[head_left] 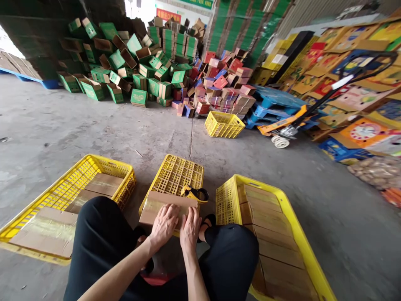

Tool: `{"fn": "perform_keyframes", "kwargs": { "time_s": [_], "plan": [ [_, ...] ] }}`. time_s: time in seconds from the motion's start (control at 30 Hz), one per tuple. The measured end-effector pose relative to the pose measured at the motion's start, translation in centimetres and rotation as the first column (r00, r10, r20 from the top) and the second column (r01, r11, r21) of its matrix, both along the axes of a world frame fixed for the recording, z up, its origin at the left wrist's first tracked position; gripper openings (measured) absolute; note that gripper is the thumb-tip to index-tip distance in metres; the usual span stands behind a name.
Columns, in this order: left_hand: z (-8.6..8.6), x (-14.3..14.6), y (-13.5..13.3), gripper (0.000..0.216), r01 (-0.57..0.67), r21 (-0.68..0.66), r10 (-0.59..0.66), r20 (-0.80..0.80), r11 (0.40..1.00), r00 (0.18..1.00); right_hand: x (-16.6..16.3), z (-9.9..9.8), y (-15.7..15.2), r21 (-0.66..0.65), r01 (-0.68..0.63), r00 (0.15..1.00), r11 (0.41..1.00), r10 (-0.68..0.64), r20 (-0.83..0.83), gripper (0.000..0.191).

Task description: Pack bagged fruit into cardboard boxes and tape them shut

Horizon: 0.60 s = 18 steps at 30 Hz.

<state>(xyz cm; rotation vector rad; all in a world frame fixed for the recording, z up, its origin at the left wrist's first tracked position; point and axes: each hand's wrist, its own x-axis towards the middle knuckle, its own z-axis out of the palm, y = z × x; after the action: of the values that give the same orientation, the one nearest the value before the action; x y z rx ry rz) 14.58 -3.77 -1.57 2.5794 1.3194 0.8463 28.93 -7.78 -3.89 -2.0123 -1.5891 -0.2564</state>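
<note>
A small brown cardboard box point(152, 207) with shiny tape along its top lies on an upturned yellow crate point(175, 171) between my knees. My left hand point(165, 222) rests on the middle of the box, fingers lying over its top. Beside it, my right hand point(189, 228) lies near the box's right end, fingers also laid over the top. Neither hand is wrapped around anything. Just beyond my right fingertips, a yellow and black tape dispenser point(194, 193) sits at the box's far right edge.
To my left a yellow crate point(106, 162) holds taped cartons point(46, 228). On my right another yellow crate point(228, 205) contains rows of folded cardboard point(275, 234). Farther off are a yellow crate point(224, 124), a pallet jack point(285, 129), blue pallets point(275, 98) and heaped green boxes point(138, 97).
</note>
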Motion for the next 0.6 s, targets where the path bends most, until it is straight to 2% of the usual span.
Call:
{"fn": "perform_keyframes", "kwargs": {
  "time_s": [0.1, 0.2, 0.37, 0.6],
  "plan": [
    [0.1, 1.6, -0.5, 0.044, 0.027, -0.022, -0.027, 0.012, 0.999, 1.0, 0.0, 0.0, 0.2, 0.014, -0.015, 1.0, 1.0, 0.015, 0.018, 0.051],
    [0.5, 1.3, 0.2, 0.042, 0.038, -0.056, -0.037, 0.006, 0.998, 0.999, 0.0, 0.3, 0.4, 0.023, -0.025, 0.999, 0.999, 0.025, 0.02, 0.05],
    [1.0, -1.6, 1.4, 0.041, 0.003, -0.082, -0.005, -0.025, 0.997, 1.0, -0.4, 1.0, 0.5, -0.016, -0.007, 1.0, 1.0, 0.007, -0.001, 0.05],
    [0.4, -6.9, 1.7, 0.039, -0.038, -0.039, 0.036, -0.043, 0.999, 0.998, -0.4, 1.3, 0.4, 0.017, -0.008, 1.0, 1.0, 0.008, 0.016, 0.052]
  ]
}}
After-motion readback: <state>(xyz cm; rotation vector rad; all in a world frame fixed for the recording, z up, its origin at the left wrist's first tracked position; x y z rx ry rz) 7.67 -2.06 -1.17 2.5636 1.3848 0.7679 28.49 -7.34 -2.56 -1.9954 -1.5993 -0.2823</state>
